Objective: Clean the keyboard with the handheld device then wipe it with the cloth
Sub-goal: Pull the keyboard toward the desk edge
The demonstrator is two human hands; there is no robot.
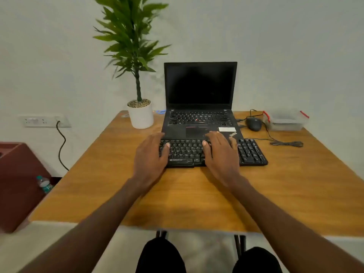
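Keyboard (214, 152), black, sits mid-desk on wood table (98, 184), touching front edge of open laptop (200, 99), screen dark. Potted plant (137, 79) at back-left. My left hand (150, 157) & right hand (221, 154) lie flat on the keys, fingers straight, loosely together, gripping nothing. Mouse (254, 123) right of laptop.

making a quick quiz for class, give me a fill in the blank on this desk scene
1. Both hands, left hand and right hand, rest on the black ____.
2. The laptop screen is ____.
3. The white pot holds a green ____.
4. The mouse lies to the ____ of the laptop.

Missing words: keyboard; dark; plant; right
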